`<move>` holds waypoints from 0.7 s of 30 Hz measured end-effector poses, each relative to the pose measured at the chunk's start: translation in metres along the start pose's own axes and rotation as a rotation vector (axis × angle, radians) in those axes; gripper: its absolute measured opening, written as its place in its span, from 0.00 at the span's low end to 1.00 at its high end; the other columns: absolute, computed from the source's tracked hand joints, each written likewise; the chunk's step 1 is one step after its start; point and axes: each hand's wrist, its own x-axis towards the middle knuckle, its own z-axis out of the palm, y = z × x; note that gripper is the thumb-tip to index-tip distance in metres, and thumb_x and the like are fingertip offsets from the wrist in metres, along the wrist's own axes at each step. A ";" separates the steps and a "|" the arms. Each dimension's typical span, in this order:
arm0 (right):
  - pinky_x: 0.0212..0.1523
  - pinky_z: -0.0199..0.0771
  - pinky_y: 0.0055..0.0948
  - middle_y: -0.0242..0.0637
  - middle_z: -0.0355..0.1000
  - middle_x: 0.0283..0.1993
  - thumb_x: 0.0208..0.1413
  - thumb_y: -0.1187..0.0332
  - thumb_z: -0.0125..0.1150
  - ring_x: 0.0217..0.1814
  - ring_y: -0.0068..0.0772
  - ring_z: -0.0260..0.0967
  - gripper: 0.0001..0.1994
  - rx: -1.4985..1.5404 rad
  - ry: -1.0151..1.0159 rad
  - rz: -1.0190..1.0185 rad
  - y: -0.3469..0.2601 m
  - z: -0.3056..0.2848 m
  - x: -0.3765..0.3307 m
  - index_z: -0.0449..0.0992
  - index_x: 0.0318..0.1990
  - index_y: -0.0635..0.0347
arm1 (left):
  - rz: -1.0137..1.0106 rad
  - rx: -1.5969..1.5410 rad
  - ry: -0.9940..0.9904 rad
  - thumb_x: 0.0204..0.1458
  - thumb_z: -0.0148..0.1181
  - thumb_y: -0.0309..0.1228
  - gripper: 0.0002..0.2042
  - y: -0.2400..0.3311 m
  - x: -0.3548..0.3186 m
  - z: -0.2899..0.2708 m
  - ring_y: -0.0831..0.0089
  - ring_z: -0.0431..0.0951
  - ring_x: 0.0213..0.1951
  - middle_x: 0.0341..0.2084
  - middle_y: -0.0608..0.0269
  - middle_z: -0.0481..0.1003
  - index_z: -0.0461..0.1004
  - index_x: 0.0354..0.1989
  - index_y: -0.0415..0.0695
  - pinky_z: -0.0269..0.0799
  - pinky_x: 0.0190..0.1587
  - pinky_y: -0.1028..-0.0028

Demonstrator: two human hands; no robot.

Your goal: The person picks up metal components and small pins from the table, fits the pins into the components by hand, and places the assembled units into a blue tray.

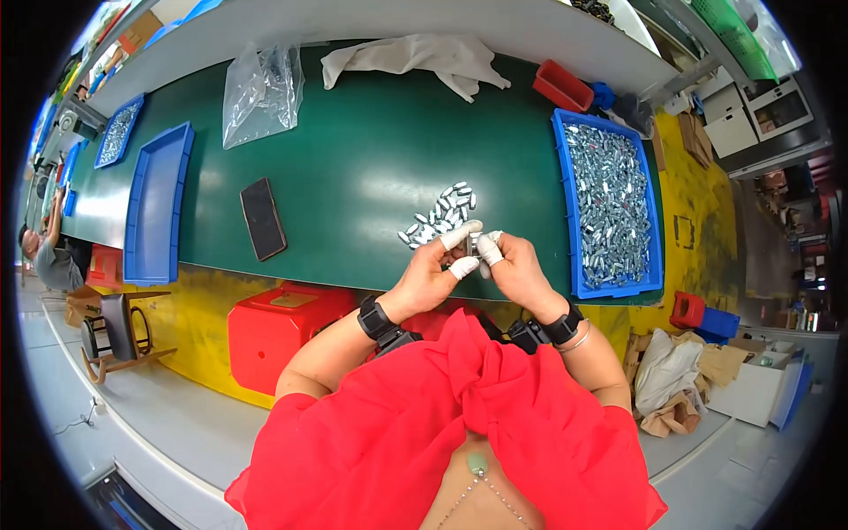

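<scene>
- A small metal part (472,246) is pinched between the left hand (430,272) and right hand (517,270), above the near edge of the green desk (353,177); both grips are closed on it with white-capped fingertips (462,234).
- It looks hard, light and slick; a pinch at its ends seems the surest hold.
- A loose pile of like parts (439,218) lies just beyond; a blue tray (609,201) holds many more.
- The fingers hide the part's shape.

Factory assembly workshop, long green workbench (353,159), blue parts bins (609,203) of small metal pieces, stacked crates
</scene>
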 end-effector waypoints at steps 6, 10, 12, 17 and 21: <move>0.21 0.59 0.20 0.28 0.67 0.22 0.57 0.65 0.50 0.22 0.16 0.61 0.11 0.106 0.068 0.069 -0.001 0.004 0.004 0.70 0.30 0.65 | -0.083 -0.022 -0.100 0.53 0.51 0.23 0.22 0.005 0.009 -0.008 0.79 0.70 0.41 0.40 0.65 0.69 0.58 0.57 0.39 0.65 0.46 0.77; 0.21 0.58 0.18 0.28 0.66 0.23 0.59 0.65 0.48 0.22 0.15 0.60 0.10 0.381 0.050 0.144 0.001 -0.005 0.003 0.68 0.31 0.63 | -0.033 -0.117 -0.104 0.56 0.48 0.27 0.19 0.008 0.016 0.012 0.80 0.69 0.34 0.35 0.65 0.69 0.59 0.56 0.39 0.67 0.41 0.79; 0.24 0.62 0.20 0.31 0.67 0.24 0.58 0.68 0.49 0.23 0.19 0.63 0.08 0.118 0.166 -0.108 0.002 -0.008 -0.002 0.67 0.32 0.63 | -0.183 -0.180 -0.071 0.57 0.46 0.28 0.17 0.002 0.024 0.020 0.80 0.66 0.24 0.29 0.65 0.69 0.61 0.54 0.38 0.66 0.33 0.80; 0.31 0.67 0.24 0.37 0.68 0.27 0.55 0.72 0.51 0.28 0.28 0.67 0.04 -0.397 0.298 -0.572 0.029 -0.051 -0.018 0.68 0.34 0.63 | -0.417 -0.393 0.083 0.60 0.41 0.34 0.17 -0.023 0.025 0.032 0.82 0.64 0.23 0.27 0.68 0.67 0.60 0.54 0.38 0.65 0.30 0.82; 0.37 0.68 0.29 0.43 0.70 0.32 0.52 0.72 0.53 0.35 0.35 0.70 0.05 -0.505 0.651 -0.283 0.105 -0.146 -0.017 0.72 0.35 0.62 | -0.410 -0.230 0.286 0.59 0.42 0.32 0.17 -0.019 0.017 0.046 0.83 0.66 0.24 0.27 0.67 0.69 0.59 0.54 0.38 0.66 0.30 0.82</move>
